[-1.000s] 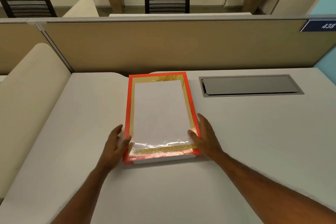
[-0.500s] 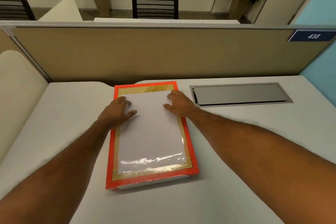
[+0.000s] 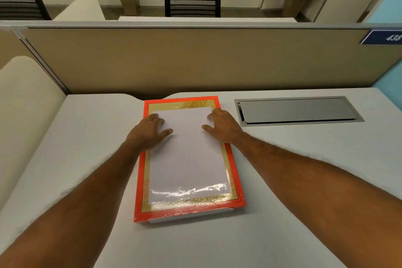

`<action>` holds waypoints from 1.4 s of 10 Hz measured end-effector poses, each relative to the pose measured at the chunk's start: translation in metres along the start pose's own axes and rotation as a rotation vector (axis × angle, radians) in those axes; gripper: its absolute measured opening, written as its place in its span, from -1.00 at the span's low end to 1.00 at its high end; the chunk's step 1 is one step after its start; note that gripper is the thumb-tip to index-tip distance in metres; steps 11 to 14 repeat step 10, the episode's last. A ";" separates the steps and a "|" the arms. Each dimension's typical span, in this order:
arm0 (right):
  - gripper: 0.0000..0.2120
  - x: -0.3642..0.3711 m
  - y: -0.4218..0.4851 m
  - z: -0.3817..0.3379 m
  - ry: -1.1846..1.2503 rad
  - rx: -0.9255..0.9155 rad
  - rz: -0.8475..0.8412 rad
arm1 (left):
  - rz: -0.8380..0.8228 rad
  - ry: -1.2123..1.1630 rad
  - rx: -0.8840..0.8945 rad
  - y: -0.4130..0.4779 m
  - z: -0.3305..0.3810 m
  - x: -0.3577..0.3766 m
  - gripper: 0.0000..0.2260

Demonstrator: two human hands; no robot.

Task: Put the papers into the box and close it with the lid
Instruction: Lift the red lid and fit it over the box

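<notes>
Since 1.0 s ago: my left hand and right hand have left the near corners of the lid, where they gripped its sides, and now lie flat, palms down, on its far end, thumbs pointing inward over the white panel. My arms are stretched further forward. Since 0.5 s ago: hands are in nearly the same spots on the lid, no clear shift.

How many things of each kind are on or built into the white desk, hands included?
Hands: 2, left hand and right hand
Lidded red box: 1
Grey cable hatch: 1
Total: 4
</notes>
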State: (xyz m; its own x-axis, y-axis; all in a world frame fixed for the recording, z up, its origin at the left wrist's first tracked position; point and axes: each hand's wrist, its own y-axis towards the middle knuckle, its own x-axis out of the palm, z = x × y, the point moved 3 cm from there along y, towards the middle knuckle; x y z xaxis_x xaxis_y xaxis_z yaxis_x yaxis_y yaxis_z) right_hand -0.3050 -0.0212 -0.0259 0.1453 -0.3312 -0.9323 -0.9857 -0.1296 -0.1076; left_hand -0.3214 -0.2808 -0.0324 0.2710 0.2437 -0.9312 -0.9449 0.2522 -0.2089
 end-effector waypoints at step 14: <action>-0.29 0.043 -0.133 -0.002 0.036 0.034 0.101 | 0.166 -0.029 0.018 -0.123 0.039 0.052 -0.21</action>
